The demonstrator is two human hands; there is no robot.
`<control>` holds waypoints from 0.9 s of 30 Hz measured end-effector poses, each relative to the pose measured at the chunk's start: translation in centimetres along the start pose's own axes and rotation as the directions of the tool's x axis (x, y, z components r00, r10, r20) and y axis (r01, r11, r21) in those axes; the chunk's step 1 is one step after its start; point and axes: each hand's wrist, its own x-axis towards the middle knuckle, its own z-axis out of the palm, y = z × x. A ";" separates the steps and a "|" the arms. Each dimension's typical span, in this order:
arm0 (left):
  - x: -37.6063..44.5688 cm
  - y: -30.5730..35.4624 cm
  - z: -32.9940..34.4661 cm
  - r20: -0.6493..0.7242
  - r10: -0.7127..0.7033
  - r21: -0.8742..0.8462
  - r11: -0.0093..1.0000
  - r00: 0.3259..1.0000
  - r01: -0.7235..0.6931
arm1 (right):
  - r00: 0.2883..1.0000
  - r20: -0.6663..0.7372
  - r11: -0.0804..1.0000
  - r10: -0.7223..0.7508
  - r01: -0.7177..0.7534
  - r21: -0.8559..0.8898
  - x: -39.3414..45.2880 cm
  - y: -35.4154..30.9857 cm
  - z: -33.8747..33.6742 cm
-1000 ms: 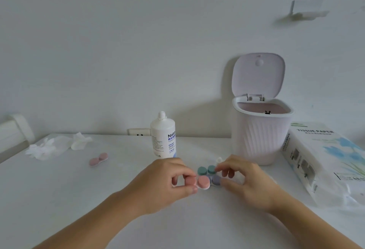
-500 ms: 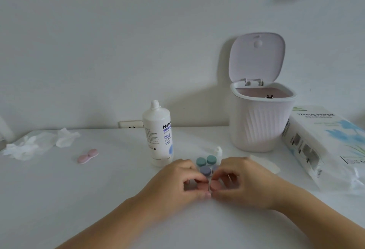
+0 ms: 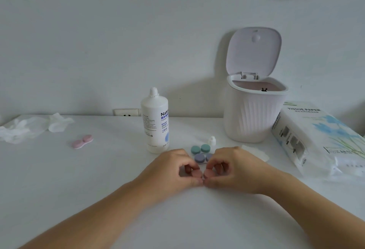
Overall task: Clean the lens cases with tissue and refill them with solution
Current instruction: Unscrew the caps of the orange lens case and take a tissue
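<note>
White crumpled tissue (image 3: 29,129) lies at the far left of the table (image 3: 79,179), its left end cut off by the frame edge. Just right of it and nearer, a pale pink lens case (image 3: 82,141) lies with both caps on, its long axis running from near-left up to far-right. Toward the middle stands the solution bottle (image 3: 155,120), upright, nozzle up, label partly turned out of sight. In front of it the left hand (image 3: 173,171) curls its thumb and fingers round the left cap of a darker pink lens case (image 3: 201,173), which lies with its long axis left to right; the right hand (image 3: 235,169) pinches the right cap the same way. Most of this case is hidden by the fingers, so whether the caps are tight is unclear. Just behind the hands lie a purple case (image 3: 201,158), its right cap partly covered by the right hand, and a green case (image 3: 200,148), both slanting slightly up to the right. A small white cap (image 3: 212,141) stands beyond them. Farther right sit a flat tissue (image 3: 256,153), an open-lidded bin (image 3: 254,110), and a tissue pack (image 3: 320,140) cut off at the right edge.
</note>
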 end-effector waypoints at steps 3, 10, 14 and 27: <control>0.1 0.2 -0.1 0.004 -0.006 -0.021 1.000 1.000 0.007 | 1.000 0.027 1.000 0.000 0.001 -0.025 0.2 0.0 -0.4; 0.3 -0.1 -0.3 0.039 0.012 -0.034 0.999 0.999 -0.011 | 0.999 -0.008 0.999 -0.047 0.047 0.027 -0.2 -0.1 0.2; 0.4 -0.1 -0.2 0.074 0.008 0.003 1.000 0.997 -0.008 | 0.993 0.024 0.993 -0.115 0.115 -0.001 -0.2 0.0 0.2; 0.4 0.3 -0.4 0.075 -0.008 -0.045 0.999 0.997 0.011 | 0.978 -0.012 0.978 -0.207 0.207 0.029 -0.9 -0.6 -0.1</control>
